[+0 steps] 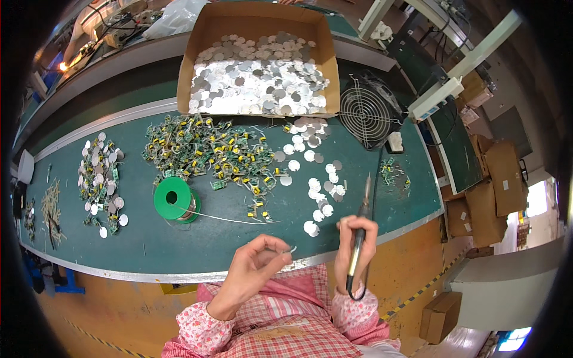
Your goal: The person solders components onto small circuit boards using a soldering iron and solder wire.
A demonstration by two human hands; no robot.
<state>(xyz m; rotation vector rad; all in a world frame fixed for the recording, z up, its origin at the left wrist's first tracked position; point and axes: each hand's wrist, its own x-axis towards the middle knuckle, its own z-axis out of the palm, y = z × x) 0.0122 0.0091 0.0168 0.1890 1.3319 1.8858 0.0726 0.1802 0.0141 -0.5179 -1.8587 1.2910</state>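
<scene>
In my right hand [357, 247] is a soldering iron [364, 209], its tip pointing up and away over the bench. My left hand [258, 267] is at the front edge with thumb and fingers pinched together. A small whitish bit shows at those fingertips, too small to name. Beyond the hands, loose silver discs [314, 188] trail across the green mat. Left of them lies a heap of small green circuit boards [209, 146] with yellow parts. A green spool [172, 198] of solder wire stands before the heap, its loose wire end reaching toward my left hand.
A cardboard box [184, 89] of silver discs stands at the back. A round fan with a wire guard [367, 113] sits right of it. Boards with discs attached [98, 179] are piled at left, beside thin cut strips [51, 209]. Cartons [504, 179] stand off the right end.
</scene>
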